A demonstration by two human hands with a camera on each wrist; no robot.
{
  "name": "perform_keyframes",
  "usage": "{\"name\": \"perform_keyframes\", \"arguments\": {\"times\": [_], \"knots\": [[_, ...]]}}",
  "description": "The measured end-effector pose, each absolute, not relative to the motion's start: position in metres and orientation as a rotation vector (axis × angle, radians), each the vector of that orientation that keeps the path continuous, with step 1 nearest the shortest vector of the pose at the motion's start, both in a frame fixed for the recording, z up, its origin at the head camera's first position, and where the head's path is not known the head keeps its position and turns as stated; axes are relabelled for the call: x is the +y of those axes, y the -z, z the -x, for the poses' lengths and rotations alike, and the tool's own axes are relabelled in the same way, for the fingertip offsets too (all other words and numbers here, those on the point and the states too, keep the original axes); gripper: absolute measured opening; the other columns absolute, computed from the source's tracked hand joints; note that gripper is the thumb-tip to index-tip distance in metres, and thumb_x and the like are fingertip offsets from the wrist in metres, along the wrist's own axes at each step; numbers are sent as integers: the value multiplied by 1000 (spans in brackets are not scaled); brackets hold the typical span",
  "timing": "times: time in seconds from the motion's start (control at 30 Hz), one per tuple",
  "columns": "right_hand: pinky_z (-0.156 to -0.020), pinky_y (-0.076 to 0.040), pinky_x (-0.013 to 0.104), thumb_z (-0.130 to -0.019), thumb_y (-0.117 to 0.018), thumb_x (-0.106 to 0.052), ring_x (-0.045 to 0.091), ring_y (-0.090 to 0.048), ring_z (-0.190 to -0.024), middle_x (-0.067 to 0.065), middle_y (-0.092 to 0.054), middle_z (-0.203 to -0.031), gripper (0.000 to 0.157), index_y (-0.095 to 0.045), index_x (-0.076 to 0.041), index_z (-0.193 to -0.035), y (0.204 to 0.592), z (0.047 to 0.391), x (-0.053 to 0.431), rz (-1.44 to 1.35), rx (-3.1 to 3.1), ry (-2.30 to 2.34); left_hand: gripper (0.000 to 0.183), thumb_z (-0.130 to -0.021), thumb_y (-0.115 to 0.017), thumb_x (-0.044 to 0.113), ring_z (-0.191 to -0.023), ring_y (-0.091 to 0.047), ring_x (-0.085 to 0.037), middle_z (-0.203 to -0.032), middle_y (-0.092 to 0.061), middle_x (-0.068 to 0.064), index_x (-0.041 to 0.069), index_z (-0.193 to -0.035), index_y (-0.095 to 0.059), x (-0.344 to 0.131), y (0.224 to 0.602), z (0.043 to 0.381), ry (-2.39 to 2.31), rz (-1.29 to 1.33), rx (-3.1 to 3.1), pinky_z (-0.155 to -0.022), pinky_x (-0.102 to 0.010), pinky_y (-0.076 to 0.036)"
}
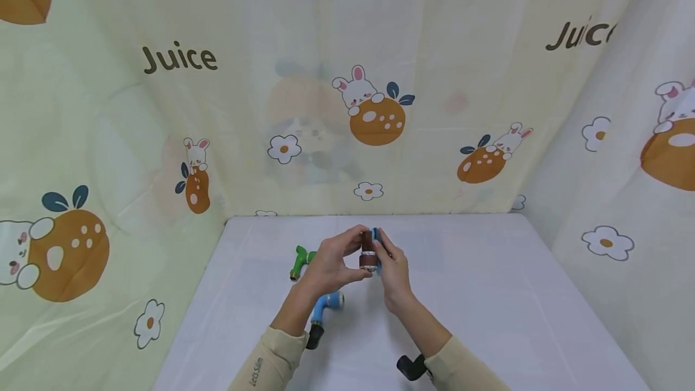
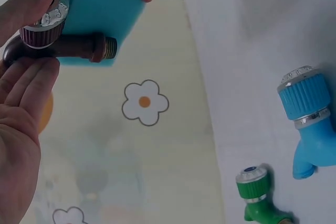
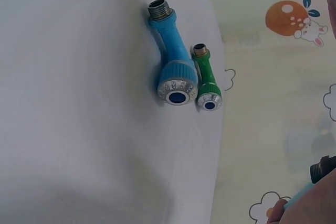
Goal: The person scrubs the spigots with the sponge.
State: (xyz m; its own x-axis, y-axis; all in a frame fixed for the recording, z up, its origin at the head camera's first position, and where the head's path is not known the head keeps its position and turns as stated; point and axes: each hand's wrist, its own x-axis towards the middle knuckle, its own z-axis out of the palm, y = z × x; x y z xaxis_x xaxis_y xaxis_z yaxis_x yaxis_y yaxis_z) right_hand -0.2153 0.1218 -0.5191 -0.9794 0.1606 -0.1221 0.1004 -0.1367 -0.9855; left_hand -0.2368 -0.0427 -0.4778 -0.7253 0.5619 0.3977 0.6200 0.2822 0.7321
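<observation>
Above the table, my left hand (image 1: 333,261) pinches a dark brown faucet (image 1: 368,256) between thumb and fingers. In the left wrist view the thumb lies on the silver-topped knob of this faucet (image 2: 43,32), and the fingertips touch its body; its threaded end points right. My right hand (image 1: 395,270) holds a light blue flat pad (image 2: 105,11) right behind the faucet; whether it is a sponge or a folded cloth cannot be told. In the right wrist view, part of my right hand (image 3: 310,203) and a corner of the pad show at the lower right.
A green faucet (image 1: 300,261) lies on the white table (image 1: 488,294), left of my hands. Nearer lies a blue faucet (image 1: 324,303), with a black piece (image 1: 315,336) at its near end. A black faucet-like piece (image 1: 411,368) is partly hidden by the right sleeve. Printed curtains enclose the table.
</observation>
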Motion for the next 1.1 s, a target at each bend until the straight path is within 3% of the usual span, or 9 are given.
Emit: {"name": "perform_keyframes", "arguments": {"times": [0.17, 0.4, 0.5, 0.63, 0.9, 1.1], "knots": [[-124, -27, 58, -108, -56, -39, 32, -31, -145, 13, -35, -154, 55, -42, -30, -159, 522, 218, 123, 330, -2073, -2234, 77, -76, -91, 1, -131, -65, -22, -139, -67, -14, 10, -143, -53, -45, 473, 236, 1570, 1128, -2430, -104, -33, -54], [-117, -32, 58, -106, -58, -45, 32, -21, -141, 13, -37, -154, 58, -43, -28, -159, 526, 219, 127, 345, -2163, -2111, 79, -77, -91, 3, -131, -64, -21, -139, -67, -13, 20, -143, -53, -48, 477, 235, 1648, 1107, -2419, -104, -32, -54], [-112, -34, 54, -106, -58, -46, 31, -23, -137, 12, -37, -155, 58, -43, -29, -159, 527, 219, 128, 358, -2201, -2068, 80, -77, -92, 4, -132, -64, -20, -139, -67, -13, 17, -145, -53, -49, 479, 234, 1705, 1090, -2416, -105, -33, -53], [-110, -35, 53, -106, -56, -47, 31, -25, -134, 13, -36, -156, 58, -42, -28, -160, 528, 220, 129, 376, -2230, -2026, 81, -77, -92, 4, -131, -64, -19, -138, -68, -11, 14, -147, -52, -50, 480, 233, 1770, 1072, -2405, -105, -31, -53], [-117, -26, 67, -106, -47, -59, 37, -19, -142, 17, -28, -164, 66, -38, -25, -161, 536, 218, 130, 412, -2222, -2038, 80, -78, -92, 9, -130, -65, -19, -136, -69, -2, 26, -145, -53, -51, 482, 231, 1811, 1045, -2380, -105, -33, -53], [-114, -28, 63, -106, -46, -59, 37, -27, -140, 17, -35, -160, 63, -41, -26, -159, 540, 219, 136, 469, -2169, -1978, 79, -80, -92, 19, -130, -66, -18, -137, -69, 0, 29, -146, -51, -52, 486, 233, 1852, 965, -2330, -106, -36, -53]]}}
